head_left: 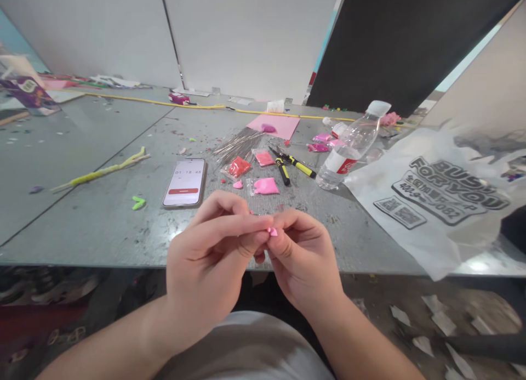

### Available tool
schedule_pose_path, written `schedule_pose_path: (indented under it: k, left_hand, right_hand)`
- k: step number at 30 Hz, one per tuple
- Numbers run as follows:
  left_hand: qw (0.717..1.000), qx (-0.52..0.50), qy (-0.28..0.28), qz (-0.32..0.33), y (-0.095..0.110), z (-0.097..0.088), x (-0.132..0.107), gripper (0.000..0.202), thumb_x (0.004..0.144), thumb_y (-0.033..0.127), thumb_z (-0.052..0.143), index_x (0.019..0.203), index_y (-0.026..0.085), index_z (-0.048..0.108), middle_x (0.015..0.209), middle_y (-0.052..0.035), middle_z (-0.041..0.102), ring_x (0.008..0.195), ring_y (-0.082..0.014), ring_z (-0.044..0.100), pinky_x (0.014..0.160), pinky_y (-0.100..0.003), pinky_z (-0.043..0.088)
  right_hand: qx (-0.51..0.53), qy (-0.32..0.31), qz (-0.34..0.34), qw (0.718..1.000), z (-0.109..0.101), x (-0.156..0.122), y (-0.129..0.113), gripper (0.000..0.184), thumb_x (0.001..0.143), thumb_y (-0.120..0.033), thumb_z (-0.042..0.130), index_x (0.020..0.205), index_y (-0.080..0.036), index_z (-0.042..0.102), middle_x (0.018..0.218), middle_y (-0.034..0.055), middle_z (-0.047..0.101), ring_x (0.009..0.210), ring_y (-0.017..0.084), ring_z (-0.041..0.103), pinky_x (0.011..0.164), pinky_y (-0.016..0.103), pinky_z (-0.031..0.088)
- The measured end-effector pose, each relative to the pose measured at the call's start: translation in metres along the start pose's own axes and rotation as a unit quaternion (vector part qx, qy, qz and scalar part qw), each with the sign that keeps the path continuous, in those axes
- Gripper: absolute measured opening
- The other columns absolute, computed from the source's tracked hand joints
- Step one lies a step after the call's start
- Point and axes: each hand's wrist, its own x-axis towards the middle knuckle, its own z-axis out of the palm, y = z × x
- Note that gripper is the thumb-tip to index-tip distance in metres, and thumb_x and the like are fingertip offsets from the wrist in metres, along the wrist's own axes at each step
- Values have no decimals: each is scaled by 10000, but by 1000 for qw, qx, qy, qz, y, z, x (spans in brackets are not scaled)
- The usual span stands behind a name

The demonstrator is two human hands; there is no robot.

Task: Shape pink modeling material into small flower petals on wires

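A small piece of pink modelling clay [273, 232] is pinched between the fingertips of both hands, above the table's front edge. My left hand [213, 248] is closed, its thumb and index finger pressing the clay from the left. From the right, my right hand [306, 254] grips it between thumb and index finger. Past the fingers lie an opened packet of pink clay [266, 186], a loose pink lump [237, 185], a packet of red clay [238, 166] and another pink-red packet [263, 157]. My fingers partly hide the piece.
A phone showing a timer [184, 182] lies left of the packets. Yellow-handled pliers [298, 165], thin wires [238, 146], a water bottle [349, 147] and a white plastic bag [444, 193] are to the right and behind. Yellow-green stems [102, 170] lie at left.
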Motion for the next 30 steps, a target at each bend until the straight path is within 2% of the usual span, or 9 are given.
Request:
schedule_pose_path:
  k: [5,10,17,21,26,30]
  left_hand:
    - [1000,-6,-25,-15,6,-2,-1,290,975,92,729,1089,323,863,956,-18,554,775,-100,650,548,-161,612]
    - [998,9,-63,2,9,-6,1,301,988,101,710,1138,321,851,969,-24,545,800,-116,665,554,-171,642]
    - [989,62,-112,77,13,-13,7,375,943,-23,694,1201,216,824,995,-32,560,761,-98,664,557,-177,638]
    - [986,83,-130,58,17,-16,10,352,952,6,705,1187,239,827,981,-26,566,734,-90,644,552,-174,617]
    - [984,99,-136,50,19,-18,12,275,969,99,739,1166,260,841,961,-40,587,794,-125,641,624,-220,629]
    - [984,114,-134,34,21,-20,14,263,965,140,752,1128,318,856,918,-43,587,763,-146,632,581,-246,598]
  right_hand:
    - [31,-5,32,999,3,-5,-4,162,782,-317,969,760,-252,822,679,-8,766,608,113,679,573,220,594]
    - [26,-2,49,998,7,-10,-8,205,752,-351,987,751,-247,810,668,-5,758,600,117,668,550,222,588]
    - [13,0,50,999,7,-13,-11,206,773,-349,974,740,-239,803,649,-3,747,590,119,656,554,233,584]
    - [21,-6,51,998,5,-15,-10,178,782,-328,969,758,-245,813,665,-3,760,601,121,670,568,237,592]
    - [28,-11,61,998,4,-17,-9,160,782,-292,970,768,-247,817,673,-15,771,596,100,677,563,199,576]
    - [14,-11,59,998,2,-18,-9,146,805,-291,952,782,-245,815,680,-14,769,595,104,676,558,206,565]
